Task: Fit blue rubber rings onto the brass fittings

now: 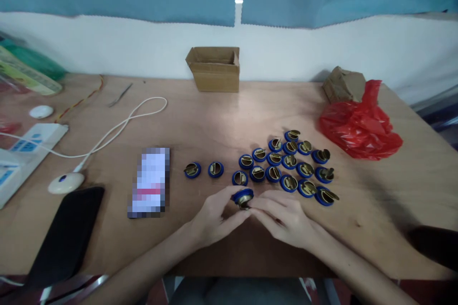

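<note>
My left hand (212, 214) grips a round blue-rimmed piece with a brass-coloured flap (244, 197) between thumb and fingers, tilted up above the near part of the table. Fingers of my right hand (286, 214) are pinched at the piece's brass part, on its right side. Just beyond my hands several more of these round pieces lie in loose rows, one of them (274, 173) with its brass flap partly raised. Two others, a left one (192, 169) and a right one (215, 169), lie apart to the left. My fingers hide part of the held piece.
A phone with a blurred screen (149, 182) and a black phone (67, 233) lie to the left, near a white cable (121, 125) and a power strip (34, 152). An open cardboard box (216, 78) stands at the back. At right is a red plastic bag (359, 128).
</note>
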Tool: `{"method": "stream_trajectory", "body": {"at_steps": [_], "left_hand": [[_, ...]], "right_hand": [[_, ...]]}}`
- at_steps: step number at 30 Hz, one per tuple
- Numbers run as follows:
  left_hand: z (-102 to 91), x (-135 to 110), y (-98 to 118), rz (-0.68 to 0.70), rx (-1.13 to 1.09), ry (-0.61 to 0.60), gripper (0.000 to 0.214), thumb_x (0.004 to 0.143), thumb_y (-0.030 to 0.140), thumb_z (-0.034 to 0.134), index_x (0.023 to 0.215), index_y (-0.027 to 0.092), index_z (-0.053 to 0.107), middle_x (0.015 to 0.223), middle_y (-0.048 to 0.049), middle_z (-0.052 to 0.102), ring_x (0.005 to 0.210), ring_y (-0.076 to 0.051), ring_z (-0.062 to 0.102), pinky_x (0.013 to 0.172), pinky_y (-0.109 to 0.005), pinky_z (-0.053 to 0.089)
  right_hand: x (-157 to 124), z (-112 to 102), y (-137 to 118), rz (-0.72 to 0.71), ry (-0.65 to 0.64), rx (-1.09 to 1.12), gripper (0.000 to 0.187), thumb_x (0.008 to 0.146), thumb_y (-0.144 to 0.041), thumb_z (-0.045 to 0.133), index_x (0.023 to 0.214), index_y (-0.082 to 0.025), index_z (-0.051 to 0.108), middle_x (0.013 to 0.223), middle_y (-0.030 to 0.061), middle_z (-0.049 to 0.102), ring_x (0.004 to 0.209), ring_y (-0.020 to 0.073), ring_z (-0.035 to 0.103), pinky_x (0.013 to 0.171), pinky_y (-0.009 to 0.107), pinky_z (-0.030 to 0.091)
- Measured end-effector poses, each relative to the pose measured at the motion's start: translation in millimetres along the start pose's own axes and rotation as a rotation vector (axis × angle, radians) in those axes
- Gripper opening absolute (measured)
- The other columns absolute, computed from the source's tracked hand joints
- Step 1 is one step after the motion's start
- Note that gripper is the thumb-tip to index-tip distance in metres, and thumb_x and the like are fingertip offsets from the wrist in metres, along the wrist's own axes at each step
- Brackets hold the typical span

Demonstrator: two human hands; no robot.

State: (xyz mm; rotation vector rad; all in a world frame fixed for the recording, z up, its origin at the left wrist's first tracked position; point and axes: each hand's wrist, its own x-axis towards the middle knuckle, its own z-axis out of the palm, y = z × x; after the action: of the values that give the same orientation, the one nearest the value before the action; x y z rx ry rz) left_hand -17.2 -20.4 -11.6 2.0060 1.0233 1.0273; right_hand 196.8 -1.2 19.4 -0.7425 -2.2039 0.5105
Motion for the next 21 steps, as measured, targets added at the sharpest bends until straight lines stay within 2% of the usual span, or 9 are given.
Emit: {"method": "stream_trajectory", "body": {"at_steps": [6, 12, 16, 21], "left_hand": [[4.7, -4.0, -7.3, -0.034, -0.035, -0.048, 0.041, 0.095, 0.016, 0.057, 0.134, 0.023, 0.049, 0.121, -0.0070, 0.072, 0.112, -0.017, 0.070, 0.100, -0.028, 0.056], [0.9, -0.6, -3.0, -0.015, -0.039, -0.048, 0.043, 0.095, 0.013, 0.053, 0.137, 0.021, 0.048, 0.133, -0.0113, 0.067, 0.125, -0.020, 0.064, 0.109, -0.033, 0.051], [3.4, -1.9, -1.4, -0.028, -0.066, 0.009, 0.041, 0.096, 0.013, 0.054, 0.135, 0.021, 0.049, 0.132, -0.0115, 0.067, 0.124, -0.020, 0.065, 0.108, -0.034, 0.053], [9.6, -5.9, -3.3, -0.057, -0.119, 0.073, 0.042, 0.096, 0.013, 0.056, 0.136, 0.022, 0.048, 0.132, -0.0118, 0.067, 0.121, -0.019, 0.068, 0.104, -0.034, 0.057]], "right_hand": [[-8.3, 9.5, 5.0, 0.109, 0.018, 0.012, 0.022, 0.099, -0.025, 0.059, 0.120, -0.018, 0.055, 0.086, 0.0037, 0.075, 0.065, 0.0154, 0.071, 0.059, 0.027, 0.057], [-7.9, 9.7, 7.1, 0.114, 0.000, -0.026, 0.029, 0.100, -0.025, 0.058, 0.127, -0.019, 0.054, 0.090, 0.0035, 0.075, 0.072, 0.0160, 0.073, 0.065, 0.028, 0.059], [-7.9, 13.4, 4.6, 0.067, 0.057, -0.082, 0.023, 0.099, -0.018, 0.057, 0.122, -0.017, 0.056, 0.099, 0.0083, 0.074, 0.086, 0.0191, 0.074, 0.073, 0.031, 0.062], [-8.5, 19.7, -0.9, 0.098, 0.126, -0.087, 0.031, 0.097, -0.014, 0.058, 0.128, -0.019, 0.055, 0.102, 0.0096, 0.070, 0.091, 0.0207, 0.071, 0.077, 0.033, 0.063]]}}
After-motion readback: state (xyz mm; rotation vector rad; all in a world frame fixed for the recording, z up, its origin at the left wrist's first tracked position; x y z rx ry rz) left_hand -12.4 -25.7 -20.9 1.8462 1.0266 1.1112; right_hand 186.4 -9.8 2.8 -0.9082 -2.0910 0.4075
